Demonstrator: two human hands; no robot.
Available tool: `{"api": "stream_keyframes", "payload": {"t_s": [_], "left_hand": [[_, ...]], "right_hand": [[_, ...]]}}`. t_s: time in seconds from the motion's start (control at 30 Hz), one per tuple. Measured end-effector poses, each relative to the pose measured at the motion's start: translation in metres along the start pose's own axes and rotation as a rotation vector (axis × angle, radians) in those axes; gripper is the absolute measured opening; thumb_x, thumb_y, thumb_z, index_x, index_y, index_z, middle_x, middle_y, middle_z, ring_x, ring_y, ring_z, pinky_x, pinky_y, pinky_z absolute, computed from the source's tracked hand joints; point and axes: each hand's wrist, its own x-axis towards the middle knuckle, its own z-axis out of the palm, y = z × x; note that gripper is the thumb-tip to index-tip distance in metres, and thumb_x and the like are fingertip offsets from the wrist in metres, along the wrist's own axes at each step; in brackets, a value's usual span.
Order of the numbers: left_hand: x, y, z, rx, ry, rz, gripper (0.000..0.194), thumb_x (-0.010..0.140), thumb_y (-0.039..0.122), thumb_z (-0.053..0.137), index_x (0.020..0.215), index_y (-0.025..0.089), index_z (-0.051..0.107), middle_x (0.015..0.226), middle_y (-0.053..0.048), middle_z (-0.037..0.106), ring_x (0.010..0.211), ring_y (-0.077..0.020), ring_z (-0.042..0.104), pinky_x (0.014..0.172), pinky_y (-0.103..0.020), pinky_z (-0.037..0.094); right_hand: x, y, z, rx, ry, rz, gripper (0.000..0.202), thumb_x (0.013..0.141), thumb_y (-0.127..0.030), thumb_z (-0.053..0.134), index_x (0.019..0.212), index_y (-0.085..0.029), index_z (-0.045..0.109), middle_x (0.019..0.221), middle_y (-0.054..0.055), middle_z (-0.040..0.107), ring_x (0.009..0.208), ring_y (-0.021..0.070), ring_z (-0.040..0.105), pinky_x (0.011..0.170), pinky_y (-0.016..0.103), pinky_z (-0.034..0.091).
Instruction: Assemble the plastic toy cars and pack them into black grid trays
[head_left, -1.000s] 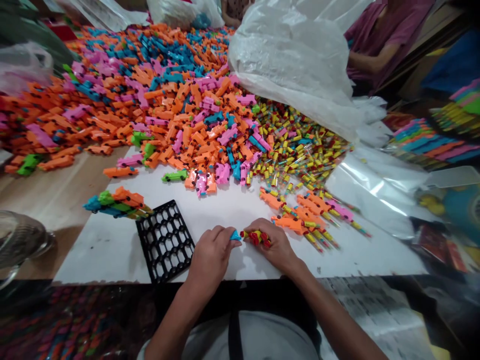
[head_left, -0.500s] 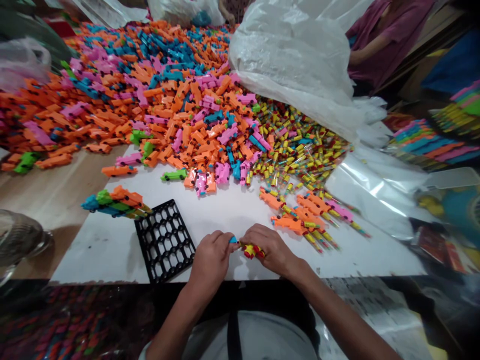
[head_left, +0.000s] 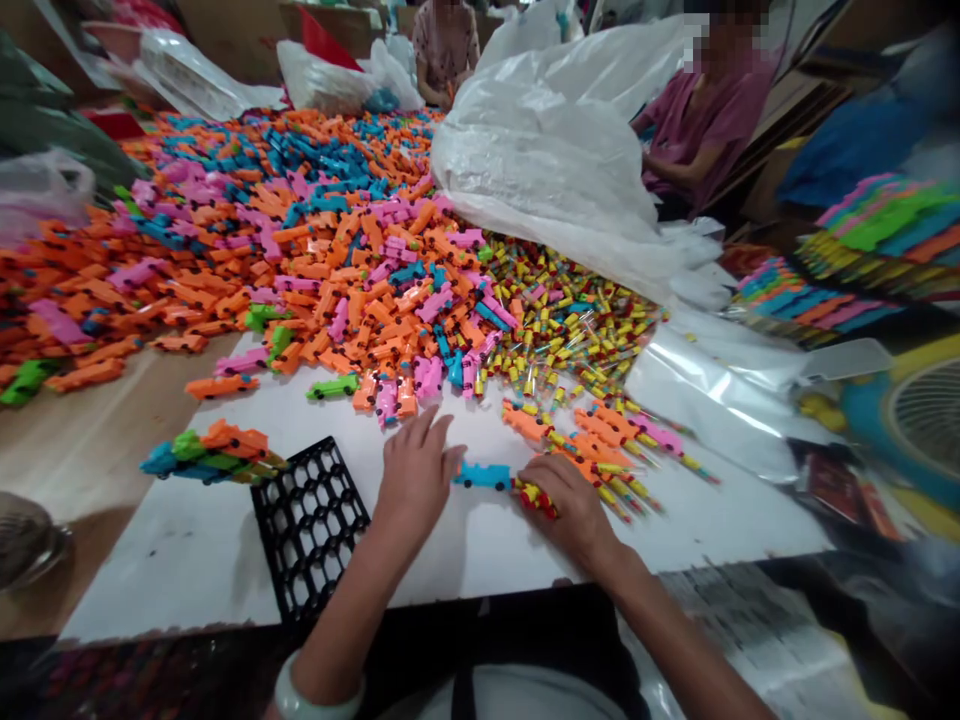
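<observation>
My right hand (head_left: 570,505) is closed around several yellow-and-red capped tubes (head_left: 537,499). A blue toy car (head_left: 484,477) extends leftward from that hand, one end against the tubes. My left hand (head_left: 414,470) is open, its fingers stretched away and its thumb beside the car's free end; I cannot tell whether they touch. To the left, a black grid tray (head_left: 311,530) has toy cars on tubes (head_left: 217,450) standing at its far left corner. To the right, orange and pink cars joined to clear tubes (head_left: 611,440) lie on the white board.
A large heap of toy cars (head_left: 300,260) covers the far side of the table, beside a pile of yellow-capped tubes (head_left: 570,320). A big plastic bag (head_left: 547,150) rises behind them. A fan (head_left: 930,410) stands at the right. Two people sit across the table.
My left hand has opened and moved off to the left. The blue car, earlier mostly hidden between my hands, now shows at full length beside my right hand. The camera view has tilted up.
</observation>
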Motion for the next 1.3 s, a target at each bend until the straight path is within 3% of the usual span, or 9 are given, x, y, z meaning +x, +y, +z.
{"api": "stream_keyframes", "payload": {"t_s": [0.23, 0.4, 0.5, 0.73, 0.8, 0.97, 1.13, 1.23, 1.3], "left_hand": [[0.066, 0.010, 0.017, -0.075, 0.047, -0.028, 0.030, 0.086, 0.017, 0.056, 0.115, 0.016, 0.060, 0.125, -0.015, 0.059, 0.116, -0.0282, 0.053, 0.098, -0.043, 0.041], [0.080, 0.018, 0.029, -0.151, 0.092, -0.150, 0.024, 0.081, 0.008, 0.052, 0.101, 0.015, 0.063, 0.110, -0.014, 0.061, 0.095, -0.0235, 0.061, 0.081, -0.035, 0.046], [0.070, 0.010, 0.025, -0.230, 0.080, -0.224, 0.024, 0.078, 0.004, 0.047, 0.092, 0.014, 0.064, 0.100, -0.012, 0.063, 0.089, -0.0213, 0.062, 0.078, -0.033, 0.046], [0.000, 0.003, 0.022, -0.540, 0.004, -0.414, 0.018, 0.080, 0.026, 0.053, 0.090, 0.015, 0.063, 0.071, -0.002, 0.068, 0.064, -0.0165, 0.067, 0.064, -0.029, 0.052], [-0.019, 0.009, 0.026, -0.616, -0.005, -0.430, 0.023, 0.080, 0.030, 0.053, 0.094, 0.014, 0.062, 0.078, -0.005, 0.070, 0.069, -0.0171, 0.068, 0.067, -0.030, 0.054], [-0.036, 0.019, 0.015, -0.612, 0.194, -0.392, 0.040, 0.082, 0.041, 0.056, 0.112, 0.015, 0.060, 0.107, -0.012, 0.067, 0.093, -0.0217, 0.065, 0.084, -0.038, 0.052], [-0.035, 0.021, -0.002, -0.964, -0.084, -0.461, 0.041, 0.083, 0.052, 0.055, 0.101, 0.017, 0.067, 0.095, -0.005, 0.072, 0.092, -0.0209, 0.064, 0.084, -0.032, 0.050], [-0.040, 0.018, -0.002, -1.073, -0.094, -0.520, 0.046, 0.082, 0.055, 0.055, 0.104, 0.017, 0.065, 0.093, -0.004, 0.071, 0.090, -0.0195, 0.064, 0.079, -0.029, 0.050], [-0.046, 0.016, -0.002, -1.024, -0.096, -0.523, 0.047, 0.082, 0.055, 0.055, 0.109, 0.017, 0.063, 0.091, -0.004, 0.070, 0.085, -0.0182, 0.064, 0.073, -0.027, 0.049]], "right_hand": [[0.005, 0.041, -0.005, -0.011, 0.220, 0.306, 0.013, 0.085, -0.020, 0.062, 0.096, -0.021, 0.067, 0.100, 0.009, 0.060, 0.096, 0.0243, 0.057, 0.086, 0.044, 0.050], [0.020, 0.032, 0.001, 0.049, 0.240, 0.224, 0.014, 0.085, -0.017, 0.061, 0.098, -0.022, 0.066, 0.097, 0.008, 0.063, 0.095, 0.0250, 0.058, 0.084, 0.044, 0.050], [0.030, 0.019, 0.010, 0.145, 0.182, 0.216, 0.015, 0.087, -0.021, 0.059, 0.101, -0.022, 0.065, 0.100, 0.008, 0.068, 0.097, 0.0238, 0.061, 0.086, 0.041, 0.049], [0.056, -0.008, 0.033, 0.350, 0.008, 0.643, 0.032, 0.082, -0.049, 0.061, 0.087, -0.018, 0.065, 0.071, 0.001, 0.066, 0.064, 0.0174, 0.059, 0.058, 0.028, 0.044], [0.059, -0.015, 0.038, 0.360, -0.053, 0.658, 0.032, 0.080, -0.050, 0.062, 0.077, -0.018, 0.062, 0.065, 0.000, 0.061, 0.060, 0.0160, 0.055, 0.055, 0.026, 0.040], [0.051, -0.034, 0.040, 0.363, -0.096, 0.603, 0.026, 0.081, -0.043, 0.061, 0.070, -0.020, 0.055, 0.063, -0.002, 0.057, 0.058, 0.0138, 0.050, 0.054, 0.025, 0.036], [0.035, -0.053, 0.034, 0.602, -0.207, 0.444, 0.023, 0.081, -0.041, 0.065, 0.086, -0.021, 0.057, 0.074, -0.002, 0.060, 0.066, 0.0132, 0.053, 0.060, 0.024, 0.042], [0.028, -0.053, 0.029, 0.728, -0.206, 0.506, 0.030, 0.084, -0.042, 0.064, 0.104, -0.023, 0.052, 0.082, -0.002, 0.063, 0.067, 0.0128, 0.056, 0.062, 0.024, 0.045], [0.027, -0.047, 0.023, 0.682, -0.164, 0.552, 0.027, 0.086, -0.043, 0.061, 0.100, -0.023, 0.051, 0.079, -0.002, 0.061, 0.065, 0.0127, 0.054, 0.061, 0.024, 0.045]]}}
